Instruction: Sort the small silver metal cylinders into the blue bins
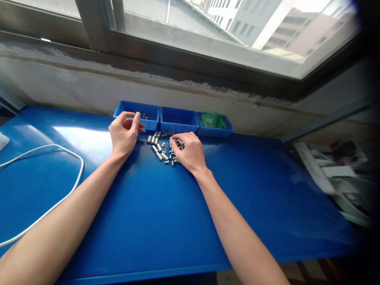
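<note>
My left hand is raised at the front edge of the left blue bin, thumb and index finger pinched together; what they hold, if anything, is too small to make out. A few small metal parts lie inside that bin. My right hand is over the right side of a pile of small metal cylinders and screws on the blue table. Its thumb and fingers are closed at the pile, and whatever is between the fingertips is hidden among the parts.
An adjoining middle blue bin and a right bin holding green plastic bags stand along the wall. A white cable curves over the table's left side. Papers and clutter lie beyond the right edge.
</note>
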`<state>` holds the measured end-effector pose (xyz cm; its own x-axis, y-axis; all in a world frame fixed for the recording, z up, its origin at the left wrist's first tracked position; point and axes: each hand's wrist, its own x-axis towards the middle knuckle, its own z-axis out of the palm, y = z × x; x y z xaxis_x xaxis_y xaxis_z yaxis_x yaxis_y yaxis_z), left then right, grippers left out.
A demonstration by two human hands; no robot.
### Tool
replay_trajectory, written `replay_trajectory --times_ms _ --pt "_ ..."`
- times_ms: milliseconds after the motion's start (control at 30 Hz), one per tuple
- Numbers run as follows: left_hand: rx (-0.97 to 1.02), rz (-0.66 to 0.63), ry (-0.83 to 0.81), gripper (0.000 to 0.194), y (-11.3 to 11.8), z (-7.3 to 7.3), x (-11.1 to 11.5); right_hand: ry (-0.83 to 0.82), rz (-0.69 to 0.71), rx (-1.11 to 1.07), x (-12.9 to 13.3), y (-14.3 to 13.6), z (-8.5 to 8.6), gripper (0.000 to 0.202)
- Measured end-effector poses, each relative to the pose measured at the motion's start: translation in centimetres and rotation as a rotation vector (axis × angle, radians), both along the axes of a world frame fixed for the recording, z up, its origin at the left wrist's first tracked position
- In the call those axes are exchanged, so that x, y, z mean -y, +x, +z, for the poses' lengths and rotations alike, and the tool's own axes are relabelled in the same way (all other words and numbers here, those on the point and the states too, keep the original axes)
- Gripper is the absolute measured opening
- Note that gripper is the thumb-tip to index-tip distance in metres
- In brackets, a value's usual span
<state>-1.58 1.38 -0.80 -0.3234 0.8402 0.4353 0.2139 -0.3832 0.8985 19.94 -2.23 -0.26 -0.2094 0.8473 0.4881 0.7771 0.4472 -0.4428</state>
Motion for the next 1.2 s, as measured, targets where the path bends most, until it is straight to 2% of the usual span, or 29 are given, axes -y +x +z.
replay_trajectory --times_ms 167,300,500,733,933,1200 --pt "0.079 0.008 -0.073 0.039 -0.5 -0.9 -0.9 -0.041 0.032 0.043 -0.2 0.0 -0.3 0.017" --pt "0.050 -0.021 -0.074 0.038 -0.2 -0.8 -0.7 -0.038 0.055 0.089 -0.2 -0.2 -0.3 0.019" --pt "-0.156 -0.112 0.003 0.032 0.6 -0.2 0.4 -0.047 0.072 0.132 0.0 -0.7 -0.2 0.019" --pt "-0.530 -0.191 0.163 0.026 0.9 -0.8 1.1 -0.045 0.042 0.174 -0.2 -1.2 -0.2 0.021" --pt "-0.591 -0.191 0.226 0.026 0.9 -0.8 1.1 -0.021 0.043 0.280 -0.3 -1.4 0.0 0.026" --pt "-0.633 -0.177 0.267 0.024 0.9 -0.7 1.2 -0.093 0.017 0.230 -0.4 -1.4 0.0 0.027"
